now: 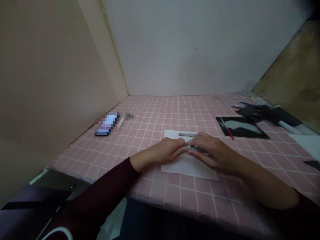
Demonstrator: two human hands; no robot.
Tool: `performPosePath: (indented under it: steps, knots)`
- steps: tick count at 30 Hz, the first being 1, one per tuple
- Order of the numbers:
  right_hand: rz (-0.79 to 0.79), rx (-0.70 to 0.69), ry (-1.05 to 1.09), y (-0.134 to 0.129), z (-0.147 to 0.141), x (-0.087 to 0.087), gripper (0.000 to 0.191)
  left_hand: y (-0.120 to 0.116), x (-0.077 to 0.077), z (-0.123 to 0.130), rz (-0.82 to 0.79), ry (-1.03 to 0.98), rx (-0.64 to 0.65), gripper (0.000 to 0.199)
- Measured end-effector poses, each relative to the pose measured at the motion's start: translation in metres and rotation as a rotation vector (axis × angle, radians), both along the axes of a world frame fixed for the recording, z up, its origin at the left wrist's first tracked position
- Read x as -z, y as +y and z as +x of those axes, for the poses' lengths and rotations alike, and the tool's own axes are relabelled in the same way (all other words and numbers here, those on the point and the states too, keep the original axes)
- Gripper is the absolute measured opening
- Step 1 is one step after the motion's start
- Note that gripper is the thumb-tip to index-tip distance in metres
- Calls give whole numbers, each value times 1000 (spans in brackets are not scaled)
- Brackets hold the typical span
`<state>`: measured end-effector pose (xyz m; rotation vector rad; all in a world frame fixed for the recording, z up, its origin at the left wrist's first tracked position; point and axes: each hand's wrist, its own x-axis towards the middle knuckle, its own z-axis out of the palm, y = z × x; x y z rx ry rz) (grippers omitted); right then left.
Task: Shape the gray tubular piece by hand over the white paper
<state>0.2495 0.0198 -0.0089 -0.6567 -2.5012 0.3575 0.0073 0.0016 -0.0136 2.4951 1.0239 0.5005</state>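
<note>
A thin, dark grey rod-like piece (197, 149) lies between my two hands, above a white sheet of paper (190, 168). My left hand (170, 148) pinches its left end with closed fingers. From the right, my right hand (212, 150) is closed around the rest of it, and the fingers of both hands meet near its left end. What exactly the piece is cannot be made out. Behind my fingers, a pale grey stick-shaped piece (186, 134) rests near the paper's far edge, its right end partly covered by my right hand.
A phone (108, 124), a white strip (121, 122) and a small silvery cluster (129, 115) lie at the left. To the right are a black sheet with a pale patch (242, 127), a red stick (230, 134) and dark scraps (252, 112). Walls bound the checked pink tabletop (160, 113).
</note>
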Motion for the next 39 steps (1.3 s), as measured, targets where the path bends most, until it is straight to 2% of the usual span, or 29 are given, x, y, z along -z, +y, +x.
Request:
performPosePath:
  steps: [2,6,8,12,15,18,22,24,29,32,35,39]
  knots:
    - [-104,3,0,1,1,-2,26,-1,2,1,20,10,11,26]
    - [-267,77,20,6,9,-10,36,-1,2,-2,120,20,-47,23]
    - [-321,59,22,5,5,-10,42,-2,4,-2,156,43,-41,23]
    - [-434,-58,-12,4,-1,-9,40,-4,10,0,202,98,5,25]
    - [-421,7,19,5,6,-12,36,-2,8,-2,250,93,-35,23]
    - [-338,62,53,3,9,-14,33,-2,7,-3,270,71,-59,22]
    - [-229,-24,14,-1,2,-8,27,-3,10,1,257,76,19,24]
    - [-233,-30,-4,1,5,-8,26,-3,10,0,265,74,33,24]
    - [-245,101,59,4,13,-14,29,-1,5,-5,305,36,-60,22]
    - [-191,27,23,0,6,-12,26,-3,7,-2,274,44,0,22]
    - [-227,-26,-38,0,8,-12,27,-3,9,0,262,55,31,22]
    - [-278,96,9,4,18,-16,32,-2,6,-5,296,26,-47,21]
